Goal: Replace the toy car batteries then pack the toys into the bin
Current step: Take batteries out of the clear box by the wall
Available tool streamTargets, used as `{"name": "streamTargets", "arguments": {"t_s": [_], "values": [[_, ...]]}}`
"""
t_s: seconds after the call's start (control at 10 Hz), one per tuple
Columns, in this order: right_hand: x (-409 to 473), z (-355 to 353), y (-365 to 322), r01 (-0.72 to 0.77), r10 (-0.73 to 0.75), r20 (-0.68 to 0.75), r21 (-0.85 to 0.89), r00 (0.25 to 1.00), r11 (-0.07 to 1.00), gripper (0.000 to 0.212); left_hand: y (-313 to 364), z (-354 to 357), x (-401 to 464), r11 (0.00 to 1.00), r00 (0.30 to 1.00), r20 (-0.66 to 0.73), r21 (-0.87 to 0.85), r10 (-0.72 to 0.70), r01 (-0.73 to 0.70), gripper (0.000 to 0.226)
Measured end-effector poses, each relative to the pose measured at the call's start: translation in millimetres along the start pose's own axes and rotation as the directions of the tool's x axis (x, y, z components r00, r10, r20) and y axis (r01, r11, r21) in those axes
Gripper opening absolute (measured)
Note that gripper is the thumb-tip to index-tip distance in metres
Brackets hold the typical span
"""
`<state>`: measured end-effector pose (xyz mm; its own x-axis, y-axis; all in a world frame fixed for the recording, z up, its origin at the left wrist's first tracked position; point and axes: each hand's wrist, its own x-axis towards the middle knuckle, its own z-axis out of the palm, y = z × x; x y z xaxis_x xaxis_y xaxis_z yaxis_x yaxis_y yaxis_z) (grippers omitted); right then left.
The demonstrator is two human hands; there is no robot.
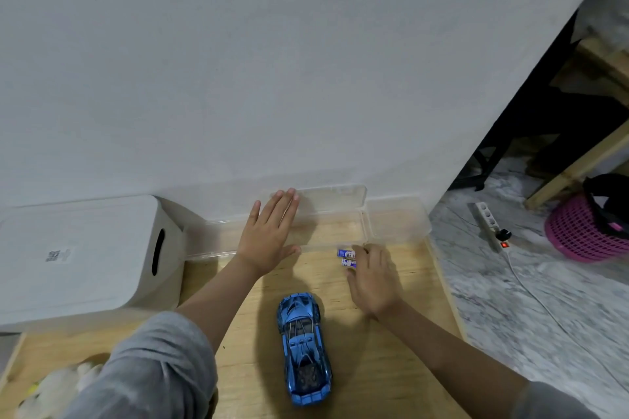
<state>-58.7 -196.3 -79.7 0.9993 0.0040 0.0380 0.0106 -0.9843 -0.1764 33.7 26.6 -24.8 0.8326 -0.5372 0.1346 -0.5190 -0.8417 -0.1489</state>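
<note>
Just at the right hand (372, 277)'s eleven o'clock, two batteries (347, 257) sit pinched by its fingertips; the left hand (269, 235) lies flat on the clear box (394, 218).

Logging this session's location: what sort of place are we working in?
Probably a room at home, worked at floor level: a low wooden board against a white wall, a marble-patterned tile floor, a pink plastic laundry basket and a white power strip.

Unreadable print on batteries (347, 258); code label (58, 255) on bin (85, 258).
</note>
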Motion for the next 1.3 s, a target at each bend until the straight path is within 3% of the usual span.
{"name": "streamTargets", "arguments": {"t_s": [0.3, 0.6, 0.8, 0.9, 1.0, 1.1, 1.3], "values": [[-0.5, 16.9, -8.0, 0.101, -0.099, -0.019, 0.124, 0.995, 0.987, 0.051, -1.2, 1.1, 0.5, 1.000, 1.000, -0.010, -0.003, 0.009, -0.009, 0.116], [-1.0, 20.0, -5.8, -0.055, 0.092, -0.104, 0.309, 0.990, 0.949, 0.049, -1.4, 2.2, 0.1, 1.000, 1.000, -0.023, 0.004, 0.016, -0.015, 0.115], [2.1, 13.5, 2.5, -0.083, 0.117, -0.178, 0.190, 0.977, 0.978, 0.074, -1.2, 1.5, 0.6, 1.000, 0.998, -0.050, 0.004, 0.023, -0.023, 0.116], [12.9, -9.1, -0.5, -0.003, 0.054, -0.286, 0.176, 0.957, 0.984, 0.068, -0.5, 3.2, 0.0, 0.999, 0.996, -0.081, 0.013, 0.032, -0.031, 0.117], [37.3, -31.5, 2.1, 0.158, -0.056, -0.440, 0.199, 0.896, 0.967, 0.043, -0.3, 4.8, -1.1, 0.999, 0.992, -0.119, 0.018, 0.042, -0.040, 0.116], [67.3, -49.7, 7.1, 0.288, -0.189, -0.507, 0.123, 0.841, 0.950, 0.034, 1.8, 5.5, -1.6, 0.998, 0.986, -0.154, 0.028, 0.062, -0.059, 0.112], [83.5, -59.2, 9.4, 0.423, -0.384, -0.368, 0.029, 0.847, 0.906, 0.038, 8.1, 6.8, 2.3, 0.989, 0.978, -0.165, -0.057, 0.125, -0.137, 0.092]]}}
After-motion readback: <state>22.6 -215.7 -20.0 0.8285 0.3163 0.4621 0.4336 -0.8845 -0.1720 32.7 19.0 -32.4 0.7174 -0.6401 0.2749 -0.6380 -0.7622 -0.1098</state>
